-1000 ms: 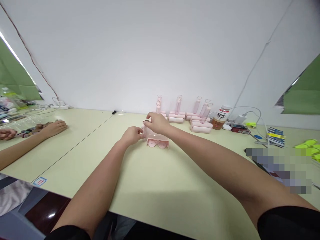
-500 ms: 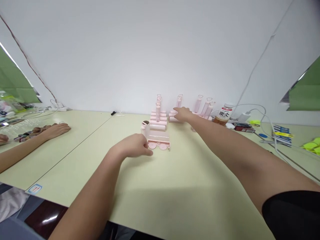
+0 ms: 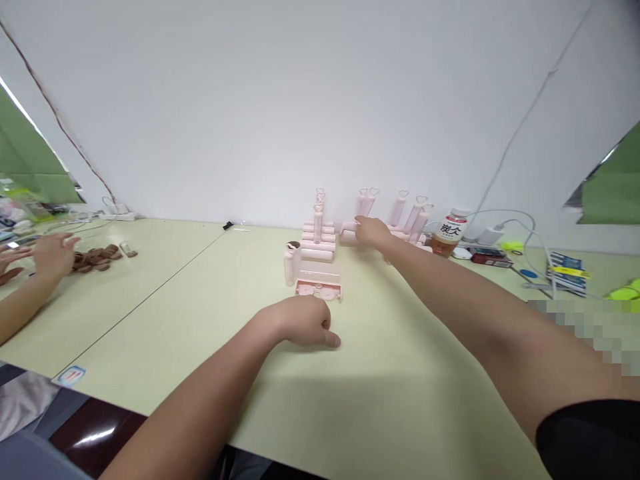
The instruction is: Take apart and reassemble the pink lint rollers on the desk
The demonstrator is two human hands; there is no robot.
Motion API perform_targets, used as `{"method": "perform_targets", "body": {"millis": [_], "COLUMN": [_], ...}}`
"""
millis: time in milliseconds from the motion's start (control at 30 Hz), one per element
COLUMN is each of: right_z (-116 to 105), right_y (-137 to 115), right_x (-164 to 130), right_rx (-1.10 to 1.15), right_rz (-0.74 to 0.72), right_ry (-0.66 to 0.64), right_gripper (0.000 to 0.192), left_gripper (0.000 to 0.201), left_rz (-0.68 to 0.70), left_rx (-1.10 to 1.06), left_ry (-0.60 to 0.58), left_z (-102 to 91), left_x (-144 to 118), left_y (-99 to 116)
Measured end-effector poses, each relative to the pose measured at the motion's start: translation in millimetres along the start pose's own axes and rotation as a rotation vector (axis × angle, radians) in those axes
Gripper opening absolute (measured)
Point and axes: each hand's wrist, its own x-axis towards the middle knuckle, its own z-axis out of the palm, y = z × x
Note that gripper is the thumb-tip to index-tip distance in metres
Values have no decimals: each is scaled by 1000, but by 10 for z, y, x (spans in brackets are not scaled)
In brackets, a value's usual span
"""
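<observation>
My right hand (image 3: 374, 233) reaches to the back, its fingers closed on the right end of a long pink case (image 3: 349, 231). Just behind it, pink tubes with heart-shaped loops (image 3: 367, 201) stand close together, one leaning. My left hand (image 3: 307, 321) hovers low over the table, fingers curled and thumb stretched apart, with nothing visible in it. Just beyond it lies an open pink case (image 3: 320, 272) with two round pieces along its front. At that case's left stands a pink cylinder (image 3: 289, 265) beside a dark-mouthed holder (image 3: 295, 248).
Pink cases (image 3: 318, 250) lie in a row with tubes standing on them. More tubes (image 3: 416, 220) are at right, near a labelled bottle (image 3: 449, 232) and cables. At far left, another person's hands (image 3: 53, 257) are beside brown pieces (image 3: 97, 259).
My left hand has moved right and nearer, away from the open case's side. My right hand stays at the back, where the case now sits slightly differently. The other person's hand has drawn back left.
</observation>
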Motion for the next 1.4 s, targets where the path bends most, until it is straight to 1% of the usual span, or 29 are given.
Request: {"method": "perform_targets", "body": {"millis": [100, 200, 333, 367, 400, 433, 500, 567, 667, 700, 767, 833, 900, 967, 1067, 1167, 1233, 1300, 1333, 1400], "right_z": [-150, -372, -640, -682, -712, -728, -728, -692, -594, -557, -488, -444, -438, -465, -536, -596, -620, -626, -622, -597], "right_y": [-14, -20, 11, 22, 33, 45, 77, 132, 265, 315, 405, 468, 501, 511, 506, 548, 631, 741, 795, 877], "right_x": [-174, -434, -934, -1076, -1220, -1363, -1643, -1903, -2230, -2316, -2441, -2501, -2510, -2499, -2488, -2463, -2413, -2344, -2309, -2252], "right_rx": [34, 73, 135, 161, 247, 337, 539, 677, 790, 825, 903, 990, 1071, 1115, 1135, 1163, 1173, 1168, 1165, 1169], "right_rz": [-58, -114, -143, -155, -163, -174, -208, -221, -210, -215, -234, -261, -276, -256, -163, -54, 7, 66, 95, 135], "right_ry": [50, 106, 173, 176, 170, 157, 103, 63, 157, 188, 195, 165, 163, 206, 279, 366, 466, 561, 586, 598], "right_gripper": [41, 46, 49, 49, 50, 52, 54, 55, 56, 58, 66, 70, 65, 57, 53, 53, 52, 50, 49, 50], "left_gripper": [32, 37, 42, 45, 52, 59, 66, 61, 53, 52, 51, 51, 52, 53, 50, 44, 44, 51, 57, 69], "left_rz": [21, 53, -9, -19, -10, 27, 159, 293, 444, 491, 582, 663, 724, 753, 764, 776, 753, 672, 610, 475], "left_rx": [-56, -125, -253, -293, -336, -379, -458, -520, -563, -570, -573, -586, -629, -699, -739, -742, -748, -692, -623, -422], "left_ry": [67, 212, 418, 477, 529, 565, 597, 627, 676, 664, 588, 503, 445, 408, 380, 400, 451, 516, 534, 506], "left_z": [-1, -11, -78, -98, -115, -128, -140, -137, -127, -128, -148, -205, -310, -452, -657, -758, -756, -715, -684, -616], "left_x": [24, 56, 139, 171, 207, 243, 306, 340, 336, 330, 330, 360, 423, 505, 633, 761, 853, 954, 1006, 1114], "left_y": [-26, -80, -128, -112, -80, -32, 100, 251, 443, 490, 560, 601, 614, 602, 554, 483, 428, 376, 356, 336]}}
